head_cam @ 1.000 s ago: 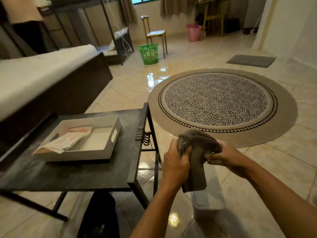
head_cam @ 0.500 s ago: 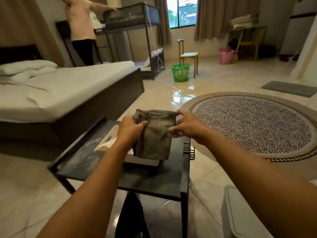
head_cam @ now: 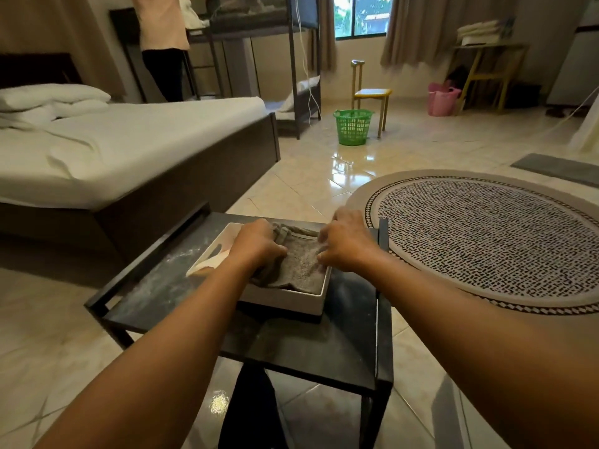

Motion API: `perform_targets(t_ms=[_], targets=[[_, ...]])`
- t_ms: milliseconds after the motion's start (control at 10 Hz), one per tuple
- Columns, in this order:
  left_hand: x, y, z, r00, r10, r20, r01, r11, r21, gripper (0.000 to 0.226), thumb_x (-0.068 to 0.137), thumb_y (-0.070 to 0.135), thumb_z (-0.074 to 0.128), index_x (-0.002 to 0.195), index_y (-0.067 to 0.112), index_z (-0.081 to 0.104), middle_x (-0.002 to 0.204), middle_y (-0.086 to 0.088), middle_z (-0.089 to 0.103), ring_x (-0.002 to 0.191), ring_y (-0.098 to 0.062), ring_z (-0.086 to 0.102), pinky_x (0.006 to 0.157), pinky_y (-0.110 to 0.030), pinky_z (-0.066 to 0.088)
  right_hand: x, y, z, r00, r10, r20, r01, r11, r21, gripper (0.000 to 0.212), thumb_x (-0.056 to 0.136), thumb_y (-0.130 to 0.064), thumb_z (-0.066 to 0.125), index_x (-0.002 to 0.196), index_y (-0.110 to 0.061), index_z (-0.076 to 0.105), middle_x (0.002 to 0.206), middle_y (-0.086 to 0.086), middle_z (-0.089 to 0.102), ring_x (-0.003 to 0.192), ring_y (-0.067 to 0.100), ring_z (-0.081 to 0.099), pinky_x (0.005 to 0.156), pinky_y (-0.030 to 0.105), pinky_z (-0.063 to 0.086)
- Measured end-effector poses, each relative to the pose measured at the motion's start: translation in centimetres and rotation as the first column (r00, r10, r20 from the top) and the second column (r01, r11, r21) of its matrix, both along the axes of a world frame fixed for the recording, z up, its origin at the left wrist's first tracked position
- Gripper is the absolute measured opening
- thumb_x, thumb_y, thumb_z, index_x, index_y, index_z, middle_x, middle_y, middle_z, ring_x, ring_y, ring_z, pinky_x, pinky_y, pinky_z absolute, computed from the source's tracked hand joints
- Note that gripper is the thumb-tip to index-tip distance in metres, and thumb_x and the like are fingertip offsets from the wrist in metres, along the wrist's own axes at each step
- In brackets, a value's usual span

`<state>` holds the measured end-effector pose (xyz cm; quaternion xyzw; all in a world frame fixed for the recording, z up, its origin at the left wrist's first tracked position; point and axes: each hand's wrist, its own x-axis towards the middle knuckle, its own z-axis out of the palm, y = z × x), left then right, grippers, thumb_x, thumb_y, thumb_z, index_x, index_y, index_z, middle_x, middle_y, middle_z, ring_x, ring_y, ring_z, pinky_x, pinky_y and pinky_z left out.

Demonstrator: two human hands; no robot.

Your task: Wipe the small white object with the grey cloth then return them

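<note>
The folded grey cloth (head_cam: 299,265) lies inside the white tray (head_cam: 282,301), which stands on the dark metal table (head_cam: 311,345). My left hand (head_cam: 256,244) grips the cloth's left edge, fingers curled down into the tray. My right hand (head_cam: 346,244) holds the cloth's right edge near the tray's right wall. A pale sheet (head_cam: 210,262) shows at the tray's left end beside the handle slot. No small white object can be made out; my hands and the cloth hide most of the tray's inside.
A bed (head_cam: 129,150) with white sheets runs along the left. A round patterned rug (head_cam: 486,234) lies right of the table. Further back are a green basket (head_cam: 352,126), a yellow chair (head_cam: 371,92) and a standing person (head_cam: 162,43).
My hands held the grey cloth up in front of me, then carried it over the table. Now it is lowered into the white tray with both hands still on it.
</note>
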<state>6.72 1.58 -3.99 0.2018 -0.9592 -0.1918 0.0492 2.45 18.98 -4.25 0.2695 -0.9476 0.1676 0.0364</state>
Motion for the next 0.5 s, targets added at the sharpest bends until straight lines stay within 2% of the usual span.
perform_targets(t_ms=[100, 200, 300, 400, 500], targets=[[0.2, 0.1, 0.0, 0.981, -0.118, -0.152, 0.068, 0.951, -0.301, 0.054, 0.077, 0.035, 0.082, 0.118, 0.014, 0.053, 0.117, -0.008, 0.051, 0.103, -0.024, 0.048, 0.082, -0.035, 0.046, 0.1, -0.2, 0.0, 0.983, 0.176, -0.058, -0.165, 0.974, 0.157, 0.025, 0.083, -0.041, 0.07, 0.099, -0.022, 0.073, 0.118, -0.003, 0.053, 0.114, 0.021, 0.041, 0.095, 0.043, 0.033], [0.5, 0.9, 0.1, 0.928, -0.372, -0.019, 0.351, 0.891, -0.286, 0.043, 0.078, 0.031, 0.081, 0.114, 0.021, 0.062, 0.115, 0.0, 0.058, 0.099, -0.018, 0.053, 0.081, -0.033, 0.048, 0.4, -0.6, -0.4, 0.976, 0.208, 0.069, -0.22, 0.921, 0.322, 0.024, 0.091, -0.04, 0.058, 0.099, -0.021, 0.071, 0.1, -0.002, 0.065, 0.105, 0.02, 0.052, 0.098, 0.046, 0.027], [1.0, 1.5, -0.5, 0.857, -0.436, 0.276, 0.482, 0.867, -0.127, 0.031, 0.082, 0.032, 0.077, 0.111, 0.023, 0.069, 0.107, 0.003, 0.066, 0.088, -0.011, 0.057, 0.066, -0.022, 0.043, 0.4, -0.5, -0.6, 0.965, 0.226, 0.134, -0.256, 0.921, 0.293, 0.026, 0.095, -0.037, 0.053, 0.105, -0.02, 0.07, 0.098, -0.001, 0.067, 0.102, 0.019, 0.055, 0.103, 0.046, 0.03], [1.2, 1.6, -0.3, 0.863, -0.433, 0.261, 0.471, 0.876, -0.103, 0.029, 0.085, 0.035, 0.075, 0.112, 0.024, 0.07, 0.105, 0.004, 0.067, 0.084, -0.007, 0.057, 0.062, -0.021, 0.041, 1.4, 1.3, 0.9, 0.941, 0.267, 0.205, -0.288, 0.954, 0.078, 0.026, 0.097, -0.031, 0.057, 0.117, -0.02, 0.068, 0.116, 0.001, 0.07, 0.107, 0.015, 0.059, 0.092, 0.029, 0.041], [2.9, 2.1, -0.1, 0.902, -0.413, -0.125, 0.39, 0.904, -0.173, 0.026, 0.086, 0.03, 0.075, 0.111, 0.024, 0.07, 0.104, 0.004, 0.066, 0.09, -0.012, 0.058, 0.071, -0.024, 0.042, 2.8, 5.5, 3.3, 0.953, 0.257, 0.16, -0.206, 0.938, -0.28, 0.023, 0.094, -0.027, 0.062, 0.116, -0.021, 0.069, 0.116, -0.001, 0.07, 0.095, 0.006, 0.058, 0.07, 0.014, 0.039]])
